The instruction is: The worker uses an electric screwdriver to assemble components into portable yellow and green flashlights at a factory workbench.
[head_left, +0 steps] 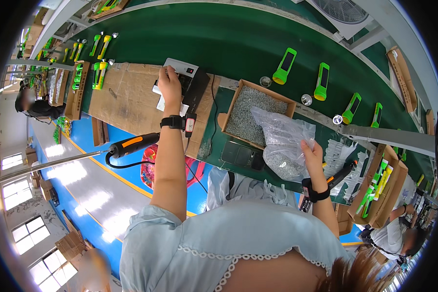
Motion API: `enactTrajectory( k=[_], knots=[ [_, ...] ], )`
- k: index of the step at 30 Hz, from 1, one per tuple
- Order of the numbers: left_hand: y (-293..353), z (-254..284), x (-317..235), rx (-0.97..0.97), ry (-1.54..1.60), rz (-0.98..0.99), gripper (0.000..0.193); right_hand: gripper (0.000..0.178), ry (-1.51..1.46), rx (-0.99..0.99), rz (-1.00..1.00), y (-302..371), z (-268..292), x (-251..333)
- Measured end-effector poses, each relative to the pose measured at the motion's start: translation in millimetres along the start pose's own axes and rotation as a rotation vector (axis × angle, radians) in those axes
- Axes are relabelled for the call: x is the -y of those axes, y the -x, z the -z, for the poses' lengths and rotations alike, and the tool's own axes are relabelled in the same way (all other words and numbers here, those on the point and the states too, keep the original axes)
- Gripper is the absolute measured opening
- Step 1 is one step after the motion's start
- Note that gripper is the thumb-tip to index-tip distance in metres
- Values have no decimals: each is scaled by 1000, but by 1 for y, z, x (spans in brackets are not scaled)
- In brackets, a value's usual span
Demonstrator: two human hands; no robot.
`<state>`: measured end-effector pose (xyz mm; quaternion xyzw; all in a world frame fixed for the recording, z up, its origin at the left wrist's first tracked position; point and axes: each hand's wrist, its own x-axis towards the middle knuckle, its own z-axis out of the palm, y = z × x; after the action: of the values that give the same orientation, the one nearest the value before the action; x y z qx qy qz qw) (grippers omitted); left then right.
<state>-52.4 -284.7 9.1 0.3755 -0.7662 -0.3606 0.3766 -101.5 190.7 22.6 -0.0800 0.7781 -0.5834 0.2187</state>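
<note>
At the upper left of the counter [223, 99], my left hand [169, 88] is at a grey-and-black machine [182, 64]. Its fingers are bent and close together over the machine's top; I cannot tell whether their tips pinch anything.

My right hand [312, 155] has its fingers drawn together, gripping the right edge of a clear plastic bag [287, 132]. The bag contains small metallic pieces, gathered mostly in its lower part, and overlaps the near right side of an open cardboard box [270, 92]. Similar small pieces [250, 104] fill the box. A dark phone [238, 154] lies on the counter just below the box.

Left of the machine lies a flat cardboard sheet [126, 92]. Beyond the box, a green flashlight [284, 66] lies apart from both my hands. Each wrist carries a black band [172, 122].
</note>
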Motion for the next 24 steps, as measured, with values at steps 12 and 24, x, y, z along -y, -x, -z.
enactTrajectory(
  k=[12,24],
  knots=[
    [5,3,-13,14,130,-3,17,26,-27,34,-70,1,-2,12],
    [10,10,-22,-82,36,-100,29,28,-43,8,-50,0,-9,15]
  ],
)
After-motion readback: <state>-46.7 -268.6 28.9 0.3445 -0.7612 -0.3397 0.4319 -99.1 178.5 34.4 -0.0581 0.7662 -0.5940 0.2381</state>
